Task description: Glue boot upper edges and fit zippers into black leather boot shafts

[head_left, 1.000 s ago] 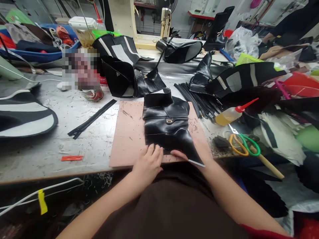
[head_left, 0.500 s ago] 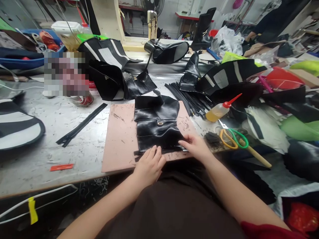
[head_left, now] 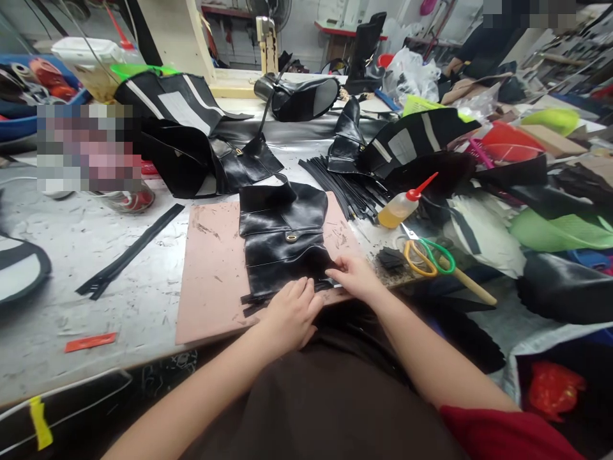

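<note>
A black leather boot upper (head_left: 282, 220) with a small gold buckle lies on a pinkish board (head_left: 211, 268) at the bench's front edge. Along its near edge runs a black zipper (head_left: 253, 305), its left ends sticking out. My left hand (head_left: 293, 312) is closed over this near edge, fingers together on the zipper and thumb below. At the near right corner, my right hand (head_left: 354, 276) pinches the leather between thumb and fingers. The left fingertips hide part of the seam. Another black zipper (head_left: 131, 249) lies left of the board.
Right of the board are a glue bottle (head_left: 398, 209), scissors (head_left: 428, 252) and a bundle of black strips (head_left: 342, 191). More boot pieces (head_left: 179, 153) stand behind. An orange-red strip (head_left: 90, 342) lies front left. Another person's arm (head_left: 460, 61) shows at the back right.
The view has shifted right, so the bench things sit further left. Both hands stay at the boot upper's near edge with almost the same hold.
</note>
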### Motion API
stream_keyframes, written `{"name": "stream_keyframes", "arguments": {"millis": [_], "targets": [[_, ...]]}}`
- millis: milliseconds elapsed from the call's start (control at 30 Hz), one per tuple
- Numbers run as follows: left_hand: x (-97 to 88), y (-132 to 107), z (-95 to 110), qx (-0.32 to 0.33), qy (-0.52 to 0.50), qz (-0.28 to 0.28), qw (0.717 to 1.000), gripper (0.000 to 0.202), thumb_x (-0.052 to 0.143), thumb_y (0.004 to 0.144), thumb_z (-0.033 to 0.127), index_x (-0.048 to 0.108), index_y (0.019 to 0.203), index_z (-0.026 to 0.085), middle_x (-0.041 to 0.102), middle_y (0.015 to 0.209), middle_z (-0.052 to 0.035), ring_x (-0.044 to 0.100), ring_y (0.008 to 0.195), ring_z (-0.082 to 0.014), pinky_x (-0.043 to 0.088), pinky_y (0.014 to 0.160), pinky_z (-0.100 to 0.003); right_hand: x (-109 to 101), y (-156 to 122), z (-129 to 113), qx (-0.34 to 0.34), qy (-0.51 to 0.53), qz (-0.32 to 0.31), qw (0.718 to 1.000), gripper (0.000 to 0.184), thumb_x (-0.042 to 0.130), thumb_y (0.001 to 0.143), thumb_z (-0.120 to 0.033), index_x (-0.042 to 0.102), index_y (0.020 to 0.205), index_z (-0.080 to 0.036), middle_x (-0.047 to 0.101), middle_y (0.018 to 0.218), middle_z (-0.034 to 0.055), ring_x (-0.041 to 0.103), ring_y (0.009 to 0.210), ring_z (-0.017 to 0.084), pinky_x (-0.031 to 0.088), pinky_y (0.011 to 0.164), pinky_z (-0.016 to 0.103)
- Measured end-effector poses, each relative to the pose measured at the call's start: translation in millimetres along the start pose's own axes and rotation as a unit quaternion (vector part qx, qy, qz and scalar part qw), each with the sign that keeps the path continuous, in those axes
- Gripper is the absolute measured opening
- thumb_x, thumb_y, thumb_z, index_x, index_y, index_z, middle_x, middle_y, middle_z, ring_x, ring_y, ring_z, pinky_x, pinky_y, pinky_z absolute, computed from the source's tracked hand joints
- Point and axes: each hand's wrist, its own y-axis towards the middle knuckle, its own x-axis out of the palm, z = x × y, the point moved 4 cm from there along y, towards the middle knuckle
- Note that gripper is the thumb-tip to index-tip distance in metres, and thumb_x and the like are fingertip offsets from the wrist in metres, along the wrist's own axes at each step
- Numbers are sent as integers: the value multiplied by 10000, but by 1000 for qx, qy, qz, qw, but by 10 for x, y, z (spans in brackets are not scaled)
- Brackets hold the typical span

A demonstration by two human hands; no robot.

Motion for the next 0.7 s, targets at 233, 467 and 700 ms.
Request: {"name": "stream_keyframes", "arguments": {"millis": [233, 467, 700], "targets": [[-25, 152, 24, 22, 4, -2, 1000, 480, 547, 735, 405, 495, 1107, 106, 436, 1305, -156, 482, 996, -294, 380, 825, -402, -62, -16, -10, 11, 17, -8, 1000, 171, 581, 665, -294, 549, 789, -180, 464, 503, -68, 464, 477, 108, 360, 497, 225], [43, 175, 12, 38, -17, 31, 999, 459, 546, 736, 372, 493, 1093, 87, 455, 1279, -170, 417, 1126, -283, 336, 907, -378, -113, -10, -5, -7, 51, 35, 998, 225, 570, 652, -221, 491, 862, -207, 460, 504, -99, 480, 476, 102, 389, 543, 229], [2, 248, -32, 45, -16, 20, 999, 412, 534, 744, 398, 539, 1041, 112, 451, 1305, -121, 468, 980, -265, 375, 802, -379, -148, -29, 36, -11, 7, 42, 999, 175, 601, 647, -261, 464, 745, -216, 509, 536, -77, 516, 533, 118, 385, 547, 231]]}}
